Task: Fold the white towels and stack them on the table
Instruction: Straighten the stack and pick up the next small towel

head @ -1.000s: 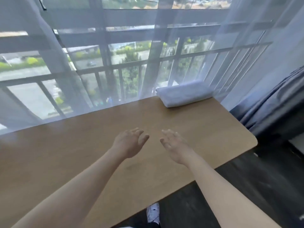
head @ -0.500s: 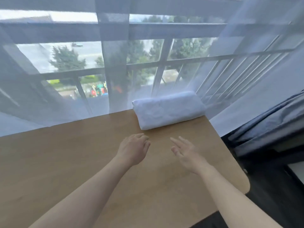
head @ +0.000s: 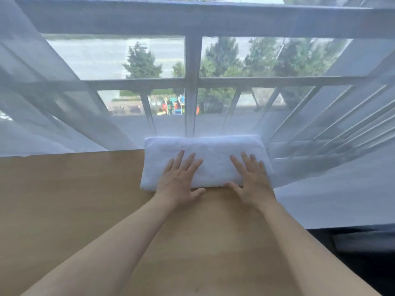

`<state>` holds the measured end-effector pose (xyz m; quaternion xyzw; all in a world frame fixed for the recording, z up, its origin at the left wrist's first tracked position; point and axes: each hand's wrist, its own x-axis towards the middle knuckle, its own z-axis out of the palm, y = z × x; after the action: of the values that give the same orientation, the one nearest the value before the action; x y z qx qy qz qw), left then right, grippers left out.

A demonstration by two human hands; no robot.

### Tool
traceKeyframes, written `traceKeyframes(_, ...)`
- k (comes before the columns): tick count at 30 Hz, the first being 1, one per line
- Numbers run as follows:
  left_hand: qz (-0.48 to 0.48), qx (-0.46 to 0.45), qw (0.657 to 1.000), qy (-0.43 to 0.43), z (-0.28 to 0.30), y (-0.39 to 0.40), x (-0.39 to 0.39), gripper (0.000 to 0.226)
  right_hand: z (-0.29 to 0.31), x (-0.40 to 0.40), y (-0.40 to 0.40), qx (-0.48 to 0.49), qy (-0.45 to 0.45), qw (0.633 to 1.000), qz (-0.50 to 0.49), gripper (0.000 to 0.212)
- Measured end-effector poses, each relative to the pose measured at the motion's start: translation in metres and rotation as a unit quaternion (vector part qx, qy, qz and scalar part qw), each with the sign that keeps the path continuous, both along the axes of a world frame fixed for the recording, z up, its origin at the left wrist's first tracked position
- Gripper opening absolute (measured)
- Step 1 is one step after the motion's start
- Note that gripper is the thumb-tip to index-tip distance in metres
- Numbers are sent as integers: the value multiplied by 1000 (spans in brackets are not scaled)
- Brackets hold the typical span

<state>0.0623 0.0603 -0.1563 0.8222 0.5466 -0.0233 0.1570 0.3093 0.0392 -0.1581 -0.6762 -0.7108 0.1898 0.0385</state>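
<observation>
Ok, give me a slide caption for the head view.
Left hand and right hand rest flat on a folded white towel at the far edge of a wooden table.

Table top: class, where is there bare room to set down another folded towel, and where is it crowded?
Bare wood lies left of the folded towel, up to the sheer curtain, and on the near table beside the forearms. The far right corner is crowded: towel, left hand, right hand.

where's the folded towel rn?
Head view: folded towel lies at the table's far edge, right of centre, against the sheer curtain, with left hand and right hand flat on it.
</observation>
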Motion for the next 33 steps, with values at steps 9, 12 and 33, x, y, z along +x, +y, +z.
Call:
traceKeyframes(9,2,159,987,14,-28,16,1,70,-35,30,36,55,-43,994,87,81)
traceKeyframes(12,12,169,985,-12,-14,24,0,58,-29,33,44,112,-36,989,87,67)
traceKeyframes(33,169,245,952,-63,87,-25,-153,53,83,-60,34,113,-36,992,54,55)
